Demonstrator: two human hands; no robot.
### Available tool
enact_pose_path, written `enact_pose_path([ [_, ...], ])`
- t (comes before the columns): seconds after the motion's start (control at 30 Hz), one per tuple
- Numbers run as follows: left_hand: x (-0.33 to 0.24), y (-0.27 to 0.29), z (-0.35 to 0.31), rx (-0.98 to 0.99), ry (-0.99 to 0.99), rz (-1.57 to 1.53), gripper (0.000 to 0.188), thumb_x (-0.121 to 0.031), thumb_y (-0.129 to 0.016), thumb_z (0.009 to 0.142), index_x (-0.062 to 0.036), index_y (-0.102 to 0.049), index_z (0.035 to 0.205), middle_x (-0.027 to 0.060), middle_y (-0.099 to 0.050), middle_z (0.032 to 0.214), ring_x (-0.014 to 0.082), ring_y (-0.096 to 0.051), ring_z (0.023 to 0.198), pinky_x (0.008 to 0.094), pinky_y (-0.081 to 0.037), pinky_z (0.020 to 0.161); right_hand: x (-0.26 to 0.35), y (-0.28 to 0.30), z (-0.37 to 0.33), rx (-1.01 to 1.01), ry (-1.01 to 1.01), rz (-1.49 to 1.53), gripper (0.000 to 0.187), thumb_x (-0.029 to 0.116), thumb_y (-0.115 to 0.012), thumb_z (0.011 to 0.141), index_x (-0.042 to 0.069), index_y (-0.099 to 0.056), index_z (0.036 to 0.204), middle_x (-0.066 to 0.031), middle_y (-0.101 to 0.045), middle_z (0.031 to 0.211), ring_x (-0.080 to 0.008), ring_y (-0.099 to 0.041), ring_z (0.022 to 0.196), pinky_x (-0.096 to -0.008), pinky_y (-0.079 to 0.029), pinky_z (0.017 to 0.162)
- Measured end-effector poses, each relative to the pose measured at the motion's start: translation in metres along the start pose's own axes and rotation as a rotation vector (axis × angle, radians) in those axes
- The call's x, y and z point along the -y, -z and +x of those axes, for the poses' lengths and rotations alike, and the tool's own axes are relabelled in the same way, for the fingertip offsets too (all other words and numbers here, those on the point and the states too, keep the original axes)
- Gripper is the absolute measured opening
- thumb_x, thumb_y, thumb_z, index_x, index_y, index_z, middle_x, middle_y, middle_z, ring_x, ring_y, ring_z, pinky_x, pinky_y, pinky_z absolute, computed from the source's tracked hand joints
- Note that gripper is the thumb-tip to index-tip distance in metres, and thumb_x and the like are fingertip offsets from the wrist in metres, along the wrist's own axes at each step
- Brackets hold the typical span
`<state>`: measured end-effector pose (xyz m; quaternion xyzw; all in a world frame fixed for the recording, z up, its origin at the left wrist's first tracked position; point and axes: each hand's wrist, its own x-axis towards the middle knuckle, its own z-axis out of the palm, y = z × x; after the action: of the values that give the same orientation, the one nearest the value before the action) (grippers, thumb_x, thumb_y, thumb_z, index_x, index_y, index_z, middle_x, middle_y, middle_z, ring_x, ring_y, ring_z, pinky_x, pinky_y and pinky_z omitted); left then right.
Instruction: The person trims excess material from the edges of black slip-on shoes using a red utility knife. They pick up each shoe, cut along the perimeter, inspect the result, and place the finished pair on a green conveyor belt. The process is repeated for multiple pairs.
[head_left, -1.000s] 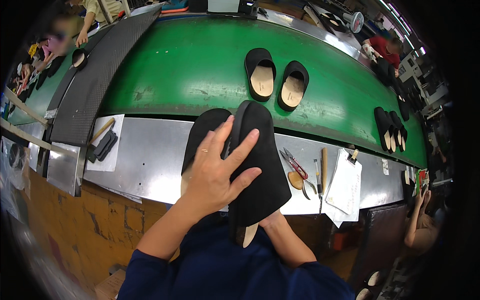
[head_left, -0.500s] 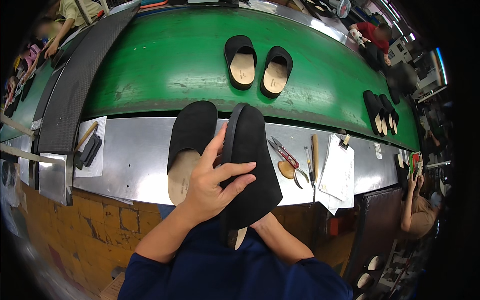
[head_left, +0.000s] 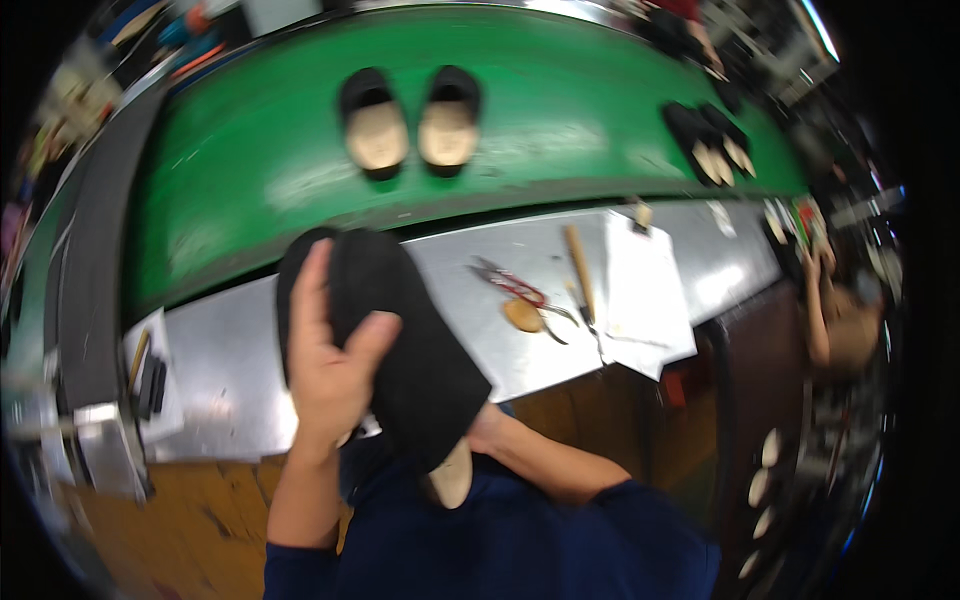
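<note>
The left hand (head_left: 328,370) lies spread over 2 black slippers (head_left: 400,350) held above the near edge of the steel workbench (head_left: 240,360), thumb and fingers grasping the upper one. Its long axis runs diagonally, toe up-left toward the green conveyor belt (head_left: 560,130), tan heel (head_left: 452,478) toward the person. The right hand (head_left: 487,428) is mostly hidden beneath the heel end, its grip impossible to tell.

A black fabric slipper (head_left: 410,340) with a tan insole showing at its heel end is held tilted above the metal desk's near edge, toe pointing away. A second black slipper (head_left: 296,285) lies just behind it, mostly hidden.
</note>
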<state>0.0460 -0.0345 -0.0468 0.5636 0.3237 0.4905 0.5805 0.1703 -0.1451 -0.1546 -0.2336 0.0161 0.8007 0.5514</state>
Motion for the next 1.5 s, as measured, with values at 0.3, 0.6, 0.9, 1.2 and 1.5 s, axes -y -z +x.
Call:
enact_pose_path([
  [0.3,0.028,0.014,0.029,-0.24,-0.08,0.155,0.048,-0.013,-0.049,0.105,-0.0012,-0.036,0.15,0.0166,-0.052,0.138,0.0169,-0.052,0.12,0.0314,-0.038,0.107,0.127,0.025,-0.036,-0.762,1.035,-1.517,0.034,0.027,-0.061,0.096,0.0,-0.063,0.117,-0.0171,-0.063,0.107,-0.0297,-0.062,0.097,-0.0384,-0.05,0.084],
  [0.6,0.07,-0.004,0.009,0.028,0.135,0.157,0.058,-0.011,-0.048,0.104,-0.0011,-0.023,0.155,0.0132,-0.035,0.154,0.0195,-0.043,0.134,0.0304,-0.031,0.112,0.251,0.121,-0.169,-1.367,0.913,-2.073,0.029,0.011,-0.064,0.09,0.003,-0.065,0.118,-0.015,-0.064,0.119,-0.0351,-0.059,0.112,-0.0427,-0.046,0.096],
  [0.9,0.085,0.012,-0.01,-0.159,0.248,-0.071,0.056,-0.018,-0.047,0.105,0.0003,-0.026,0.154,0.013,-0.041,0.149,0.019,-0.044,0.131,0.0302,-0.032,0.111,0.255,0.144,-0.152,-1.312,1.032,-1.906,0.028,0.014,-0.064,0.091,0.004,-0.068,0.118,-0.0136,-0.066,0.116,-0.0321,-0.064,0.106,-0.039,-0.049,0.093],
  [1.2,0.089,0.01,-0.019,-0.043,0.227,0.001,0.06,-0.024,-0.046,0.105,0.0025,-0.022,0.154,0.0145,-0.041,0.147,0.0205,-0.042,0.132,0.0308,-0.029,0.112,0.261,0.135,-0.145,-1.362,0.965,-1.975,0.021,0.014,-0.063,0.091,0.008,-0.07,0.11,-0.0134,-0.062,0.103,-0.0319,-0.06,0.098,-0.0403,-0.048,0.087],
  [1.5,0.083,0.009,-0.017,-0.011,0.222,-0.037,0.062,-0.028,-0.044,0.105,0.0022,-0.021,0.154,0.0144,-0.043,0.145,0.0203,-0.043,0.131,0.0301,-0.031,0.111,0.262,0.148,-0.159,-1.209,1.001,-1.917,0.029,0.013,-0.066,0.091,0.0,-0.068,0.116,-0.0148,-0.063,0.118,-0.0291,-0.061,0.112,-0.0355,-0.047,0.097],
])
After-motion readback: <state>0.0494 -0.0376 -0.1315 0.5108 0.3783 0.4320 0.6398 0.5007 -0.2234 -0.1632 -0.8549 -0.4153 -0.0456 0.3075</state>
